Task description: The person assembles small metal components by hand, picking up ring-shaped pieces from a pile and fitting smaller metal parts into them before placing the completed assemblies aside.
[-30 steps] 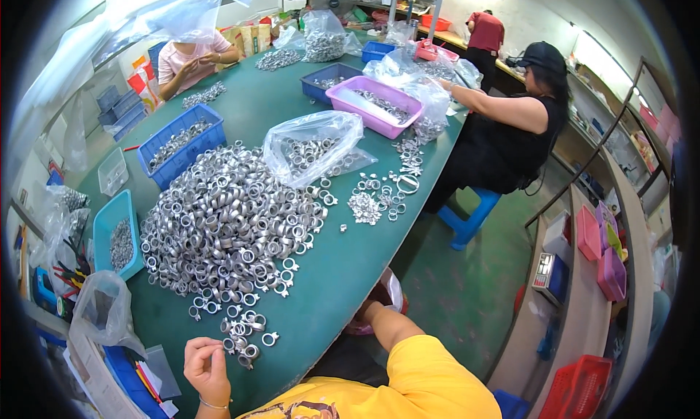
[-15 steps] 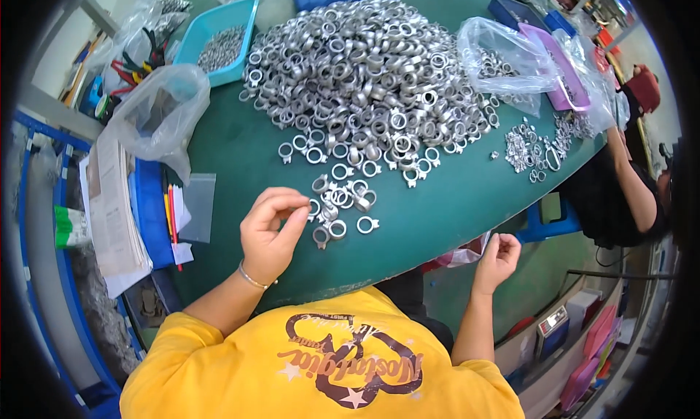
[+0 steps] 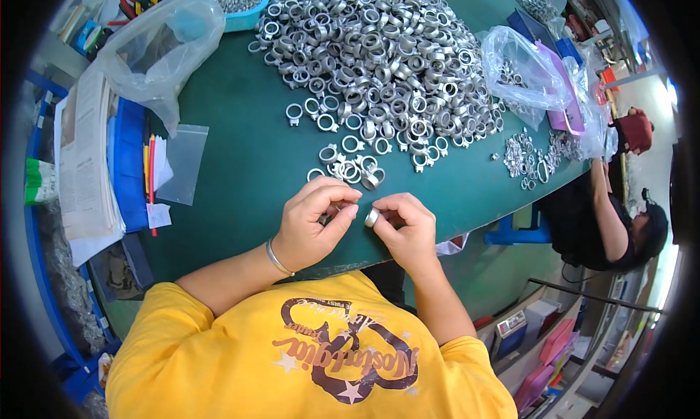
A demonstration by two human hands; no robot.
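Over the table's near edge my two hands are close together. My right hand [image 3: 410, 231] pinches a silver metal ring [image 3: 372, 217] between thumb and fingers. Just left of it, my left hand [image 3: 312, 226] is closed in a pinch, fingertips pointing at the ring; whatever lies between them is too small to make out. Beyond my hands is a small loose group of metal rings [image 3: 351, 172], several with little lugs on the rim. Behind that rises a large heap of similar rings [image 3: 379, 61].
A green table [image 3: 240, 127] carries everything. At left are an open plastic bag [image 3: 157, 54], a blue holder [image 3: 130, 167] with papers and pencils, and a turquoise basin [image 3: 248, 18]. To the right are small metal parts [image 3: 525, 156], a clear bag [image 3: 525, 65] and a seated person [image 3: 590, 215].
My right hand has come in from the right beyond the table edge and now holds a ring beside my left hand. My left hand has moved right and nearer. The view has shifted.
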